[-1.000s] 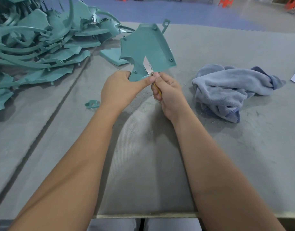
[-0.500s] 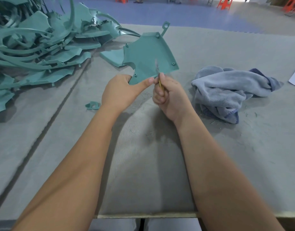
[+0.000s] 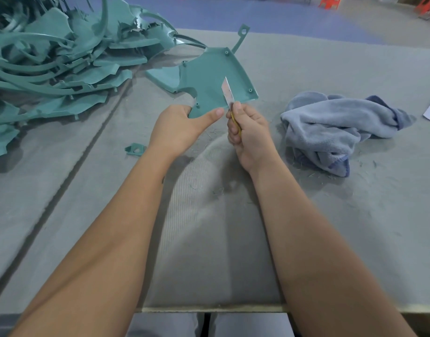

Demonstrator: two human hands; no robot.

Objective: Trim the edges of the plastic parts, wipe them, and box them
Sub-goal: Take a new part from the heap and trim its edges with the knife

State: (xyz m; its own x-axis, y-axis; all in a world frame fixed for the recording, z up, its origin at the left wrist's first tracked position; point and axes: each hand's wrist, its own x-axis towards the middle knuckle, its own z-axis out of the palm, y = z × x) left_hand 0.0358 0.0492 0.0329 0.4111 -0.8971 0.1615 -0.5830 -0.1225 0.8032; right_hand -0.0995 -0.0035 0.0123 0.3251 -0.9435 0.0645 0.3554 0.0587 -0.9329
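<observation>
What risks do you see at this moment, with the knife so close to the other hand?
1. The blade sits beside the left hand's thumb on the teal part; a slip might cut it.
2. The left hand pinches only the part's lower corner, so the part may twist under pressure.
3. The right hand grips a thin handle; it may turn.

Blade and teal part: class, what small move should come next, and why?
Probably draw the blade along the near edge of the part. The left hand pinches the part's lower corner, the right hand grips the blade against it, and the cloth lies unused.
</observation>
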